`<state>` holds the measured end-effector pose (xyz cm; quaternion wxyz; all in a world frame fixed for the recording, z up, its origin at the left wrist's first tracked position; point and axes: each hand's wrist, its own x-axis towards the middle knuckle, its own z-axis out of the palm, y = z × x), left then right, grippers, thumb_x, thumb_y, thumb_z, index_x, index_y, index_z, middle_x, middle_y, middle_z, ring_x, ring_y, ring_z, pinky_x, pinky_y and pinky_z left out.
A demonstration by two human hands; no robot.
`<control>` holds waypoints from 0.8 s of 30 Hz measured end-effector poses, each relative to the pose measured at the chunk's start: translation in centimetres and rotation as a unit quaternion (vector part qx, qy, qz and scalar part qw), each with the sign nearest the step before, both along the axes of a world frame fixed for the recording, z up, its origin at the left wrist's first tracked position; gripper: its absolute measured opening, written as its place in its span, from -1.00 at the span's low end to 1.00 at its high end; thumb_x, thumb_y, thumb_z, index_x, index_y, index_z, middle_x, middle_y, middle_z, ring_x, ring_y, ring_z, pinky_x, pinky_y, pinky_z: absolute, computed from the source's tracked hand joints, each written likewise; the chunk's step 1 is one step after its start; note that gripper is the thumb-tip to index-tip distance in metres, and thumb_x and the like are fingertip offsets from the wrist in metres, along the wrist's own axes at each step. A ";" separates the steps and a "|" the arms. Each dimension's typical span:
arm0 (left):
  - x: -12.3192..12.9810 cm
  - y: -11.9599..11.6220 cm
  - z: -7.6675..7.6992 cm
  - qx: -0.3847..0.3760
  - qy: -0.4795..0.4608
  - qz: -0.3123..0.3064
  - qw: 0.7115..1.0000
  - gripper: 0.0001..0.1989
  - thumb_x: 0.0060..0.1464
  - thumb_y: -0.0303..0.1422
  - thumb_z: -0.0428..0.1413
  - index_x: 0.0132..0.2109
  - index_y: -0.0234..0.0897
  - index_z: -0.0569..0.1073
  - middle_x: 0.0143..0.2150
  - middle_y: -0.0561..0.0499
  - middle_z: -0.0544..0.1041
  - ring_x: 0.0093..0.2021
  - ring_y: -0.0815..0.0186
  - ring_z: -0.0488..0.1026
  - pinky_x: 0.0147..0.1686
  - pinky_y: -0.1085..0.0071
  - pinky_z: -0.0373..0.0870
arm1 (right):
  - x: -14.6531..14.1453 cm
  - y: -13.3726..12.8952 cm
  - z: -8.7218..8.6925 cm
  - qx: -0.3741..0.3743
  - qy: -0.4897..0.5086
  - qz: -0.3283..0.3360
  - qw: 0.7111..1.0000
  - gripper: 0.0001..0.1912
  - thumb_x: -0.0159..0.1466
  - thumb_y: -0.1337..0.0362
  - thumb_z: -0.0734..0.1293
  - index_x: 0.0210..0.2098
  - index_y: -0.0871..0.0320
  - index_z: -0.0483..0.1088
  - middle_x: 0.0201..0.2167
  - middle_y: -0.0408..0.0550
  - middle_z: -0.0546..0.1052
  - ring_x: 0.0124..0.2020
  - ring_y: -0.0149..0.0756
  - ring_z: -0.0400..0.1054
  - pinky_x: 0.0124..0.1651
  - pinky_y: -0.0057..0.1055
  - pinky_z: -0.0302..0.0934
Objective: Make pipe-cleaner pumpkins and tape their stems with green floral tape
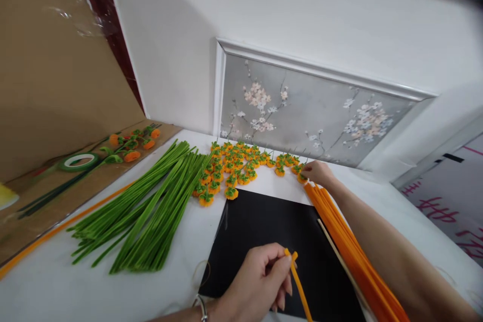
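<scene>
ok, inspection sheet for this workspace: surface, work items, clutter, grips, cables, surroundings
Surface: white tabletop, black mat on it.
Work items: green pipe cleaners left of mat; orange pipe cleaner bundle along its right edge; orange flowers with green tops, mostly beyond it.
Clutter: green tape roll and orange flower sprigs on flat cardboard; pale stick beside orange bundle.
Left grip: pinches a single orange pipe cleaner over mat.
Right grip: at a flower near the bundle's far end; closure unclear.
Cables: nothing seen.
Surroundings: upright cardboard left, floral panel behind, pink-lettered white surface right.

The white table (pixel 151 292) carries green stems (pixel 166 206), orange flowers (pixel 228 166), a black mat (pixel 264 221) and, seemingly, cardboard (pixel 79 196).
</scene>
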<state>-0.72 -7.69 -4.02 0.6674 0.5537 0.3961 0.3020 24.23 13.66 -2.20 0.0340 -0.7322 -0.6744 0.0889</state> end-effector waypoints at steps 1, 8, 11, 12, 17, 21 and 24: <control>0.0 0.0 0.0 -0.003 0.000 -0.001 1.000 -0.60 0.15 -0.08 -0.05 -0.47 -0.30 0.26 -0.60 0.13 0.30 -0.67 0.54 0.19 -0.70 0.62 0.06 | -0.1 0.4 0.0 0.007 -0.005 -0.009 1.000 -0.71 0.31 0.20 0.28 -0.01 0.18 0.36 -0.02 0.00 0.43 -0.11 -0.23 0.39 -0.12 -0.22 0.34; 0.0 0.0 -0.4 -0.011 -0.001 -0.003 1.000 -0.63 0.14 -0.10 -0.04 -0.46 -0.30 0.26 -0.59 0.13 0.30 -0.69 0.55 0.17 -0.70 0.63 0.07 | -0.2 1.0 0.7 0.026 -0.029 -0.046 0.998 -0.71 0.32 0.21 0.27 -0.01 0.17 0.35 -0.03 0.00 0.43 -0.11 -0.24 0.39 -0.11 -0.22 0.34; 0.0 -0.2 -0.4 -0.015 -0.004 -0.005 1.000 -0.66 0.14 -0.12 -0.04 -0.44 -0.30 0.27 -0.57 0.12 0.32 -0.68 0.54 0.19 -0.69 0.62 0.09 | -0.5 -0.2 1.7 0.039 -0.037 -0.047 0.997 -0.72 0.32 0.19 0.27 -0.04 0.21 0.36 -0.08 0.00 0.46 -0.16 -0.27 0.41 -0.13 -0.22 0.35; 0.0 -0.2 -0.4 -0.016 -0.005 -0.005 1.000 -0.66 0.14 -0.13 -0.05 -0.44 -0.30 0.27 -0.57 0.12 0.32 -0.68 0.54 0.18 -0.69 0.62 0.10 | -0.7 -0.7 2.2 0.051 -0.042 -0.048 0.997 -0.73 0.31 0.19 0.27 -0.07 0.22 0.38 -0.11 0.01 0.47 -0.17 -0.26 0.41 -0.13 -0.21 0.34; 0.0 -0.4 -0.5 -0.013 -0.004 -0.002 1.000 -0.66 0.15 -0.13 -0.05 -0.45 -0.30 0.26 -0.57 0.12 0.31 -0.68 0.54 0.19 -0.69 0.62 0.09 | -5.3 -3.7 4.9 0.121 -0.011 0.060 0.991 -0.76 0.27 0.25 0.26 -0.16 0.22 0.49 -0.26 0.14 0.57 -0.21 -0.11 0.48 -0.14 -0.29 0.28; 0.0 -0.3 -0.9 -0.001 -0.012 0.000 1.000 -0.66 0.18 -0.15 -0.06 -0.45 -0.30 0.27 -0.58 0.13 0.30 -0.66 0.54 0.20 -0.70 0.64 0.08 | -11.3 -4.2 5.4 0.120 0.063 0.211 0.968 -0.51 0.21 0.20 0.35 0.13 -0.01 0.31 -0.05 -0.07 0.53 -0.30 -0.33 0.49 -0.18 -0.46 0.31; -0.1 -0.1 -1.0 0.008 -0.013 0.001 1.000 -0.65 0.19 -0.17 -0.08 -0.46 -0.30 0.26 -0.61 0.14 0.27 -0.67 0.54 0.19 -0.70 0.65 0.08 | -14.3 -2.9 5.0 0.127 0.088 0.266 0.952 -0.43 0.16 0.21 0.40 0.16 0.02 0.28 0.05 0.00 0.47 -0.11 -0.24 0.45 -0.03 -0.38 0.26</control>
